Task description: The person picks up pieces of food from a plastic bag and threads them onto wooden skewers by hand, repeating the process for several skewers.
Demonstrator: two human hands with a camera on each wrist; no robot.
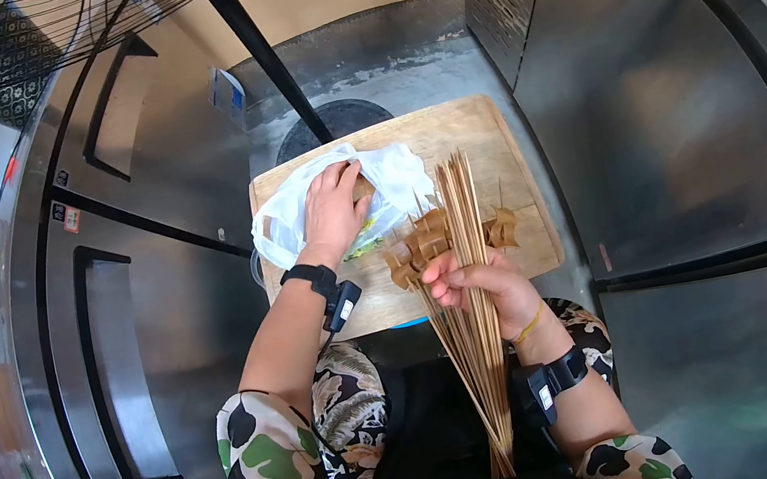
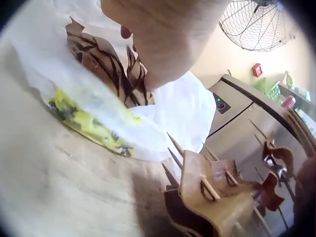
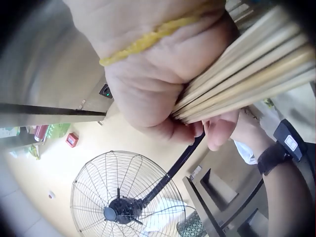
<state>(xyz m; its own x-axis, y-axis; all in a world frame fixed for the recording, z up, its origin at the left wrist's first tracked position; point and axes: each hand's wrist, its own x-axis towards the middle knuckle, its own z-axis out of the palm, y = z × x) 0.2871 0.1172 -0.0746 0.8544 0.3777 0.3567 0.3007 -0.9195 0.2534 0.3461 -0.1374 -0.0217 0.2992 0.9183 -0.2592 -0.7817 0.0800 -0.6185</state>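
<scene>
My left hand [image 1: 333, 209] reaches into a white plastic bag [image 1: 398, 171] on the wooden board [image 1: 456, 126], its fingers spread over the contents. Thin brown slices with dark edges [image 2: 101, 59] show inside the bag beneath that hand. In my right hand [image 1: 494, 292] is a thick bundle of bamboo skewers [image 1: 463, 216], gripped with the thumb across it. Several of the skewers fan out and carry folded brown pieces [image 1: 429, 237], threaded near their pointed tips. These threaded pieces lie over the board, beside the bag.
Yellow-green printing [image 2: 94, 128] shows on the bag's lower side. Steel cabinets stand at the left [image 1: 206, 269] and right [image 1: 668, 121], close to the board. Beyond the board, a fan's black pole [image 1: 260, 47] rises from its round base [image 1: 353, 116].
</scene>
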